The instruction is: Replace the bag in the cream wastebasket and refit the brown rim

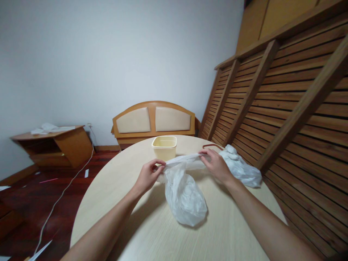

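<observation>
A thin white plastic bag (186,199) hangs and rests over the middle of the round table, its body bulging and crumpled. My left hand (149,174) pinches one end of its stretched top edge. At the other end of that edge, my right hand (214,163) has its fingers closed on the plastic. Just beyond the bag stands a pale yellow plastic tub (164,148), open at the top; the bag's upper edge passes close in front of it. What is inside the bag cannot be made out.
Another bunched white plastic bag (240,166) lies at the right of the round wooden table (108,185), beside a brown curved handle (212,145). A slatted wooden frame (272,108) leans along the right. A low cabinet (62,145) and a white cable (63,194) are at left.
</observation>
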`<state>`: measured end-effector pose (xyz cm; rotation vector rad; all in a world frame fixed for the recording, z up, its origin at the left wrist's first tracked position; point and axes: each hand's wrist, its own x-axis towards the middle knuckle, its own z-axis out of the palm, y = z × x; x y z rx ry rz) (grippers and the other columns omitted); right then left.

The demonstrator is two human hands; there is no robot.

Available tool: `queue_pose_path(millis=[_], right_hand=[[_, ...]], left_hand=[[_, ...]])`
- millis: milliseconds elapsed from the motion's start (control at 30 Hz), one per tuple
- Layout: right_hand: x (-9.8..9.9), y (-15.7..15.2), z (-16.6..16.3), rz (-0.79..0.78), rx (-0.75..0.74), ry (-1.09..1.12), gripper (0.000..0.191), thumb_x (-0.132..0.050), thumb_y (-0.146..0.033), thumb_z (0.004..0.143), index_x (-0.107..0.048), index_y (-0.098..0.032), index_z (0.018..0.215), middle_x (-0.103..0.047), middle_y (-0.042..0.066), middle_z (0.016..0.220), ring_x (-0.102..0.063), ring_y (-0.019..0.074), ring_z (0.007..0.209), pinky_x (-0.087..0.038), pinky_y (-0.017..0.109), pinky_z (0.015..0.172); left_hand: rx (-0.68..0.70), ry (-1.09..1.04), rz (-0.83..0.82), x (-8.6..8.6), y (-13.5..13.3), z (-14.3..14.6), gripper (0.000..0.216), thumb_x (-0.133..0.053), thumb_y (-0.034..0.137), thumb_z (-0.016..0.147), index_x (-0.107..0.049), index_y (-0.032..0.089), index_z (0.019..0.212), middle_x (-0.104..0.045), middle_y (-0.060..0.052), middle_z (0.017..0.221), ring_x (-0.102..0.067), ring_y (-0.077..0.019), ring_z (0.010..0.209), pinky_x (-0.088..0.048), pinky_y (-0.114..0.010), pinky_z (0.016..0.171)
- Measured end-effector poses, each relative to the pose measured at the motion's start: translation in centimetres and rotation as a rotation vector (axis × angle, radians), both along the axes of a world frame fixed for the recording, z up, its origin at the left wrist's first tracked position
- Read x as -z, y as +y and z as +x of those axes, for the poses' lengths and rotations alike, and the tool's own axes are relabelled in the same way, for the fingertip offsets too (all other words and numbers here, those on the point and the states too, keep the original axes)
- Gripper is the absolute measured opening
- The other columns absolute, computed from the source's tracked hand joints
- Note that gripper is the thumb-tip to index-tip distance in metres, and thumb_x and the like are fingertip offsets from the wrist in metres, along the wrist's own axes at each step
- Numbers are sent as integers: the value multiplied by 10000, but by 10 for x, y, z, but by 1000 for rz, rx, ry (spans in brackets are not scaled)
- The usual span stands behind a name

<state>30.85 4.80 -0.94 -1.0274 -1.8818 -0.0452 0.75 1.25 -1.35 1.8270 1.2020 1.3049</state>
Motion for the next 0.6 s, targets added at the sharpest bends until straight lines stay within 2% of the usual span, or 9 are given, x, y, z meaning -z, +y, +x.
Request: queue_pose_path(millis=[100,200,267,367,467,533,600], right_hand=[[1,2,1,46,63,5,138,-544,-216,894,-648,-233,983,-727,71,969,-669,271,950,-513,431,865],[0,-2,-5,34,18,-24,139,-538,-214,900,-654,-232,976,-738,62,961,-682,259,934,-505,425,882],[-2,-8,-10,18,-42,-50,132,-544,-226,905,-664,-231,958,-748,57,952,-694,249,922,-506,411,879],[-6,-21,-20,-42,-162,-91,126,-562,-271,923,-680,-239,954,-761,47,947,-707,223,885,-519,361,824],[-10,-32,-28,-132,-361,-154,153,-584,-324,931,-703,-231,914,-768,33,878,-710,194,803,-522,315,768],[-12,-36,-30,-214,-478,-158,231,-530,-328,965,-714,-219,880,-760,19,789,-703,169,731,-520,287,727],[-11,-36,-31,-283,-488,-119,274,-474,-312,993,-719,-209,927,-747,8,740,-691,153,682,-516,269,688]], left_hand=[[-23,98,39,5,3,-3,254,-623,398,824,-696,167,899,-712,-50,786,-631,-163,633,-473,-242,565],[-64,182,106,6,0,-2,283,-619,411,865,-679,180,1017,-725,-89,1016,-679,-195,786,-531,-272,649],[-70,253,200,4,-5,0,341,-627,417,884,-649,196,1142,-690,-107,1158,-680,-227,950,-555,-314,775],[-32,381,353,0,-15,6,395,-651,368,889,-613,222,1254,-644,-113,1273,-612,-262,1152,-494,-390,994],[20,474,388,0,-18,9,396,-651,235,862,-617,227,1256,-673,-103,1228,-605,-274,1129,-484,-418,989],[36,514,376,1,-16,8,316,-614,141,830,-668,217,1132,-713,-91,1101,-619,-271,1033,-501,-411,916],[62,518,339,0,-14,5,258,-558,84,802,-686,206,989,-720,-83,985,-626,-253,948,-508,-383,851]])
